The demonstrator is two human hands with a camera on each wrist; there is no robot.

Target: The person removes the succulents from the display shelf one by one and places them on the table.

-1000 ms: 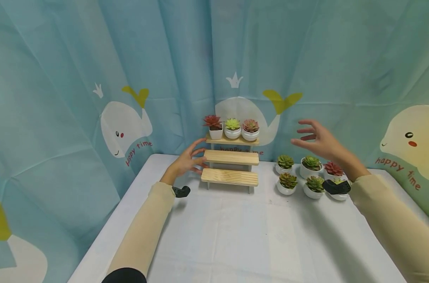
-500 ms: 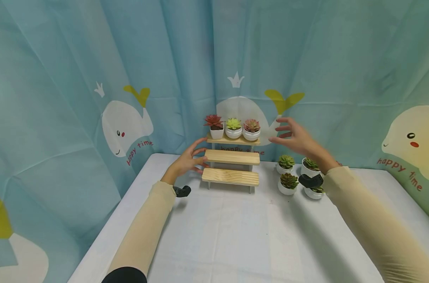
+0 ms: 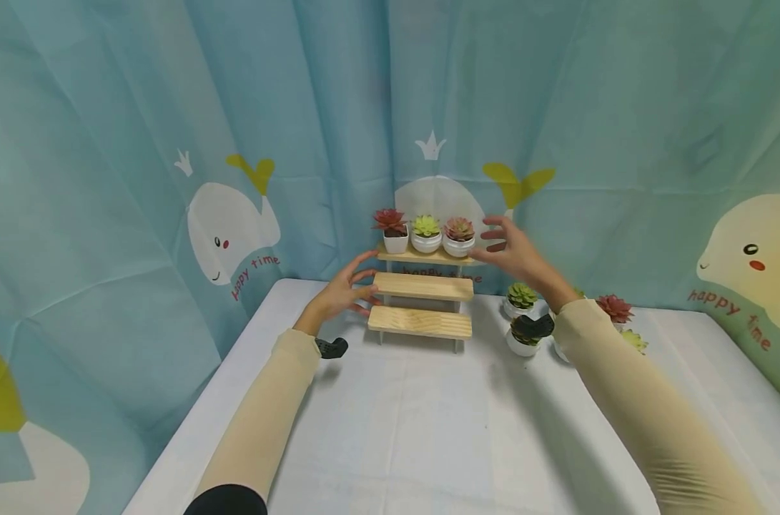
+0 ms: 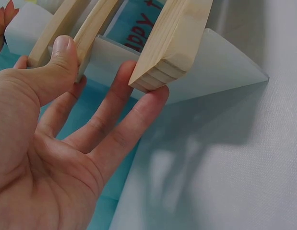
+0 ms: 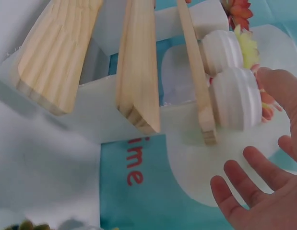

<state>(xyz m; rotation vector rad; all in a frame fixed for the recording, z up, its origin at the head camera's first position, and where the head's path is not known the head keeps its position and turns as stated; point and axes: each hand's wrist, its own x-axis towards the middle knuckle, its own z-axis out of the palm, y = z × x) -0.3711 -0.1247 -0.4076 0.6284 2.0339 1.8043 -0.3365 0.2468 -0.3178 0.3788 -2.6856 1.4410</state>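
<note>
Both grips are wide and hold nothing: the left hand (image 3: 341,292) lays straight fingers against the left end of the wooden stepped shelf (image 3: 422,286), thumb on the middle step, while the right hand (image 3: 515,252) hovers spread beside the pink succulent pot (image 3: 457,237) on the top step. The shelf stands at the back of the worktop (image 3: 415,429), loose pots (image 3: 520,300) to its right.

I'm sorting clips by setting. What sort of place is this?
Probably a staged indoor recording corner: a white cloth-covered table, blue whale-print curtains as backdrop, and a three-tier wooden display stand with small potted succulents.
</note>
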